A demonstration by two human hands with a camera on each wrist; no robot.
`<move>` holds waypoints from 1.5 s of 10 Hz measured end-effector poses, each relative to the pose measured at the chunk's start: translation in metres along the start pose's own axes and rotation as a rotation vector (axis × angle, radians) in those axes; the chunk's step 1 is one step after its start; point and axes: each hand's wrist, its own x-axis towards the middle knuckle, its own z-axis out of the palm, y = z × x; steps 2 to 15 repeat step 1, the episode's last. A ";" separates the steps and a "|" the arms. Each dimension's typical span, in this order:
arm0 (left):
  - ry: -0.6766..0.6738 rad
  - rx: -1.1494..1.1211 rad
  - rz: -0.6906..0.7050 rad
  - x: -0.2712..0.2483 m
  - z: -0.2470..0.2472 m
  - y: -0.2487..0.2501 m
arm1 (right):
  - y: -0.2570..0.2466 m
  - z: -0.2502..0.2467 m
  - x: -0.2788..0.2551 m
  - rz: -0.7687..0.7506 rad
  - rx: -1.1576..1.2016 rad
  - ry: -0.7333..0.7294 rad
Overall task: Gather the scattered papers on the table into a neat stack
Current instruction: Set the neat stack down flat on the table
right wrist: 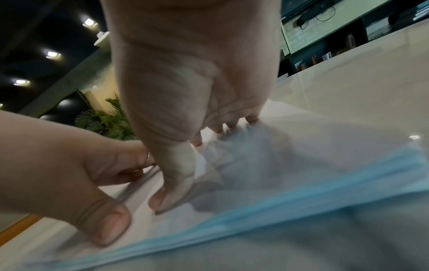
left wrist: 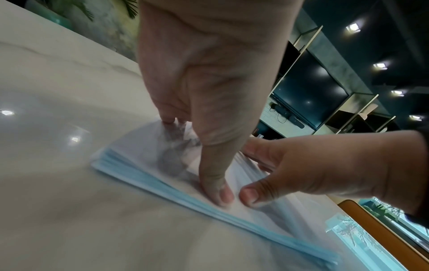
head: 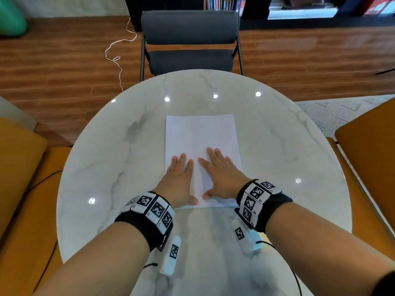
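Writing: none legible; square black-and-white markers are borne on both wristbands (head: pixel 154 209).
Left hand (head: pixel 178 178): laid flat, fingers straight, on the stack's left half.
Paper stack (head: pixel 201 133): white rectangular sheets, squared up, placed at the centre of the round marble table (head: pixel 106 167).
Right hand (head: pixel 222 176): laid flat, fingers spread, on the right half.

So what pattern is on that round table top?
White marble with grey veins: the table shows it best in the head view, around the paper stack.
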 end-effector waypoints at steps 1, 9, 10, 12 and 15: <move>0.049 -0.005 0.004 -0.001 0.003 -0.002 | -0.005 0.001 -0.002 0.036 0.005 0.021; 0.049 -0.005 0.004 -0.001 0.003 -0.002 | -0.005 0.001 -0.002 0.036 0.005 0.021; 0.049 -0.005 0.004 -0.001 0.003 -0.002 | -0.005 0.001 -0.002 0.036 0.005 0.021; 0.049 -0.005 0.004 -0.001 0.003 -0.002 | -0.005 0.001 -0.002 0.036 0.005 0.021; 0.049 -0.005 0.004 -0.001 0.003 -0.002 | -0.005 0.001 -0.002 0.036 0.005 0.021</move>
